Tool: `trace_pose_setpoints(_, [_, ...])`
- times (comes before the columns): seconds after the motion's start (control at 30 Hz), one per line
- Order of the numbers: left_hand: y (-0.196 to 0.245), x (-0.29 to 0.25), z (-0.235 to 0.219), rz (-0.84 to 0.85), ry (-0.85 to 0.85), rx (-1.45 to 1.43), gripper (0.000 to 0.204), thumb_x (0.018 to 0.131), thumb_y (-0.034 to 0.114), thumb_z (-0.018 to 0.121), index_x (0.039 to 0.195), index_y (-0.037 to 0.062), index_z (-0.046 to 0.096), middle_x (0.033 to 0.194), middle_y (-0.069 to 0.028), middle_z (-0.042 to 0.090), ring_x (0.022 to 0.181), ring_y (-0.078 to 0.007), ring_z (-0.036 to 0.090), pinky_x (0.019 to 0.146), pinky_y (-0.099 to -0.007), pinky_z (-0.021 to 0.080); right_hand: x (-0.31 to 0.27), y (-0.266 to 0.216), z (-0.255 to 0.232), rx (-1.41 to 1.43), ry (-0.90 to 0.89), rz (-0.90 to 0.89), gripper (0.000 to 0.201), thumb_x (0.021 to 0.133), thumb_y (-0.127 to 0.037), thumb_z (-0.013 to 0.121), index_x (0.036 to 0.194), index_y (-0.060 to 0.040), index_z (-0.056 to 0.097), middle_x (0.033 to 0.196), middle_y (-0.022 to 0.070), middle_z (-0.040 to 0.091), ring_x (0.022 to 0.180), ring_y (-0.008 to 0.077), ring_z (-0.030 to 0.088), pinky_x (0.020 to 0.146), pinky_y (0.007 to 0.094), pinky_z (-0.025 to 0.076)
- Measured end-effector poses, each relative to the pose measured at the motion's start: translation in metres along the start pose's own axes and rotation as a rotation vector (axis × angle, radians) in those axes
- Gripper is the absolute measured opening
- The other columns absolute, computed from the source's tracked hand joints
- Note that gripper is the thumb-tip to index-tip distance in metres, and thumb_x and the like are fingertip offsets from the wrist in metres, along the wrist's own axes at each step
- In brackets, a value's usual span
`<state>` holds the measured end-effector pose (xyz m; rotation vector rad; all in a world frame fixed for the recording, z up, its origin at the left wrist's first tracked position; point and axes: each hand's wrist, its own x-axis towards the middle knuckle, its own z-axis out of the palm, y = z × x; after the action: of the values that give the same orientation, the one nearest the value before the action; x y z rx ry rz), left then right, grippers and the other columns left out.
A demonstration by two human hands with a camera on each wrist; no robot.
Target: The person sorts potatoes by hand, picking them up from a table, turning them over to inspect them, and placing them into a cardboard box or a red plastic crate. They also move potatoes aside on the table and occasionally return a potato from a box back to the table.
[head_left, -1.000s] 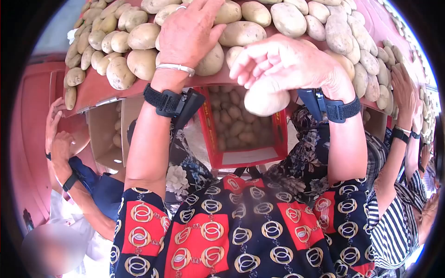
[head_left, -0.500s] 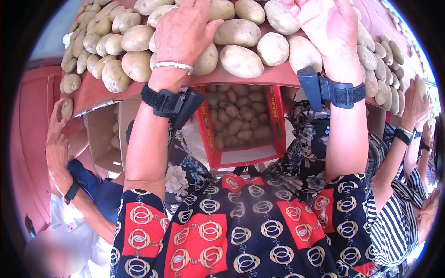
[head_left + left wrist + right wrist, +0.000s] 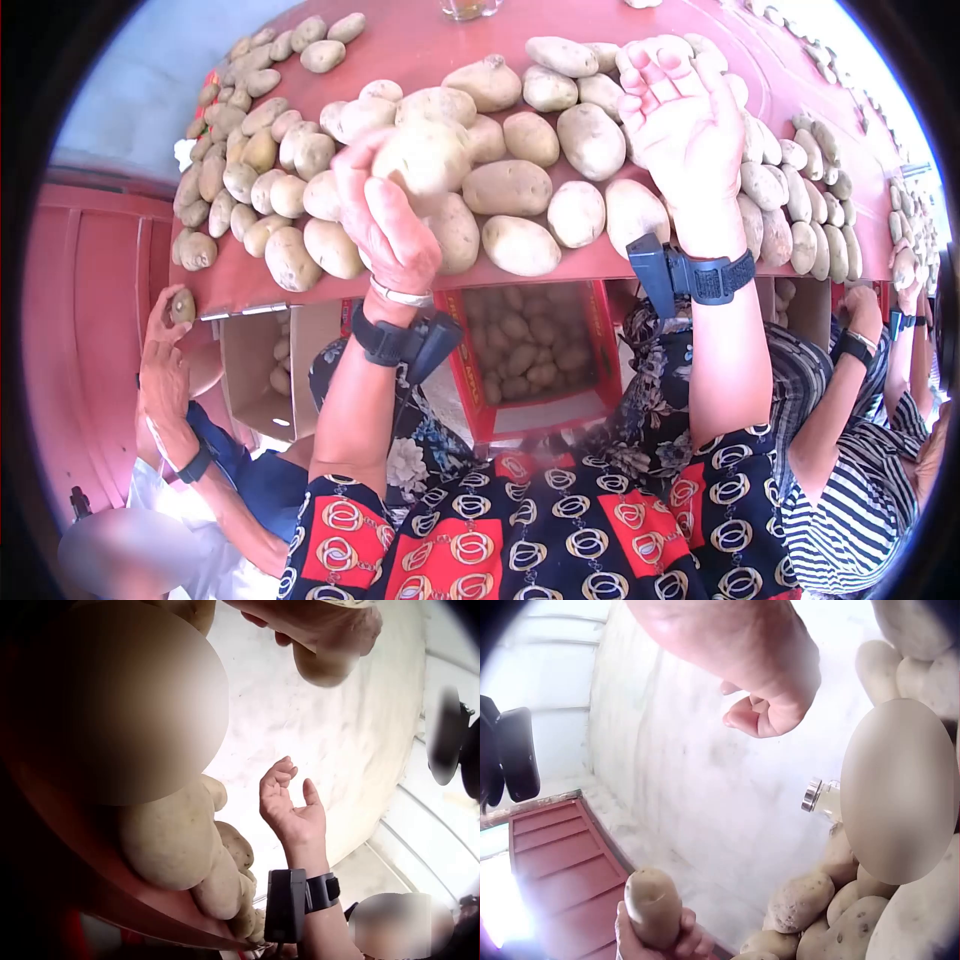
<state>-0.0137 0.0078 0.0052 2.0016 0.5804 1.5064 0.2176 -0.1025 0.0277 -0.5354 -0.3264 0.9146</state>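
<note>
My left hand (image 3: 385, 215) is raised over the table's near side and grips a potato (image 3: 425, 157), thumb along its near side. The right wrist view shows that same potato (image 3: 652, 907) upright between the fingers and thumb. My right hand (image 3: 690, 140) is lifted over the potatoes to the right, palm turned up and fingers loosely bent. Nothing lies in it, as the left wrist view of this hand (image 3: 294, 814) also shows. A row of potatoes, among them a pale oval one (image 3: 520, 246), lines the near edge between both hands.
Potatoes cover much of the red table (image 3: 400, 55); a glass jar (image 3: 468, 8) stands at its far side. Below the edge, a red carton (image 3: 535, 425) holds many potatoes. A cardboard box (image 3: 255, 375) is to the left. Other people's arms (image 3: 170, 400) work at both sides.
My left hand has turned over and lifted with a potato in it. My right hand let go of a potato at the near row, then moved up and stayed palm up. The view tilted upward.
</note>
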Motion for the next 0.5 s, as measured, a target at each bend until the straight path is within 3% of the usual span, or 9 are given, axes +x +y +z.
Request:
trace_pose_setpoints(0.03, [0.001,-0.002,-0.006,-0.090,-0.080,-0.069,0.039,0.091,0.030,0.037,0.101,-0.0030,0.056,0.088,-0.0132,0.060,0.084,-0.0244,0.058,0.078,-0.0335,0.045,0.001,0.001,0.000,0.004,-0.005,-0.008,0.031,0.087,-0.031,0.052,0.095,-0.0009,0.054,0.107,0.0155,0.056,0.095,0.0249,0.054,0.078,0.0340,0.045])
trace_pose_setpoints(0.13, [0.012,-0.009,0.007,0.177,-0.301,-0.143,0.023,0.077,0.020,0.047,0.084,0.0025,0.060,0.071,-0.0110,0.061,0.060,-0.0255,0.059,0.059,-0.0339,0.048,0.002,-0.003,-0.001,0.015,-0.024,0.000,0.034,0.087,-0.034,0.051,0.096,-0.0013,0.055,0.102,0.0177,0.058,0.092,0.0267,0.056,0.078,0.0362,0.046])
trace_pose_setpoints(0.23, [0.020,-0.025,0.017,0.287,-0.639,-0.169,0.022,0.073,0.023,0.055,0.084,0.0052,0.060,0.071,-0.0092,0.060,0.057,-0.0259,0.058,0.054,-0.0327,0.047,0.004,-0.004,-0.005,-0.044,-0.012,-0.039,0.035,0.087,-0.035,0.051,0.095,-0.0013,0.055,0.100,0.0172,0.059,0.091,0.0257,0.056,0.077,0.0349,0.046])
trace_pose_setpoints(0.27, [0.022,-0.033,0.019,0.309,-0.724,-0.144,0.020,0.073,0.027,0.058,0.078,0.0073,0.057,0.066,-0.0081,0.058,0.056,-0.0259,0.057,0.051,-0.0345,0.045,0.005,-0.003,-0.007,-0.061,-0.018,-0.062,0.037,0.087,-0.033,0.054,0.099,0.0011,0.054,0.111,0.0187,0.055,0.096,0.0265,0.054,0.080,0.0353,0.045])
trace_pose_setpoints(0.3, [0.026,-0.041,0.022,0.300,-0.736,-0.157,0.020,0.073,0.027,0.058,0.078,0.0073,0.057,0.066,-0.0081,0.058,0.056,-0.0259,0.057,0.051,-0.0345,0.045,0.010,-0.005,-0.004,-0.063,-0.028,-0.081,0.037,0.087,-0.034,0.054,0.099,0.0010,0.055,0.110,0.0186,0.055,0.096,0.0264,0.054,0.079,0.0352,0.045])
trace_pose_setpoints(0.37, [0.037,-0.054,0.027,0.375,-1.014,-0.128,0.022,0.076,0.028,0.058,0.071,0.0087,0.051,0.061,-0.0079,0.053,0.054,-0.0259,0.057,0.050,-0.0362,0.045,0.014,-0.002,-0.001,-0.082,-0.018,-0.089,0.037,0.087,-0.034,0.054,0.099,0.0007,0.055,0.109,0.0185,0.056,0.095,0.0263,0.054,0.079,0.0349,0.045])
trace_pose_setpoints(0.4, [0.039,-0.068,0.028,0.359,-1.162,-0.072,0.025,0.080,0.033,0.054,0.075,0.0086,0.053,0.063,-0.0078,0.051,0.056,-0.0283,0.053,0.052,-0.0387,0.043,0.013,-0.002,0.001,-0.090,-0.017,-0.093,0.037,0.087,-0.035,0.053,0.099,0.0006,0.055,0.109,0.0185,0.056,0.094,0.0262,0.054,0.079,0.0347,0.045])
trace_pose_setpoints(0.5, [0.033,-0.096,0.031,0.411,-1.322,-0.057,0.015,0.077,0.021,0.058,0.075,0.0084,0.050,0.065,-0.0076,0.050,0.055,-0.0250,0.054,0.051,-0.0352,0.045,0.009,0.000,0.002,-0.107,-0.011,-0.089,0.038,0.086,-0.036,0.053,0.098,0.0002,0.055,0.107,0.0184,0.057,0.093,0.0259,0.055,0.078,0.0343,0.045])
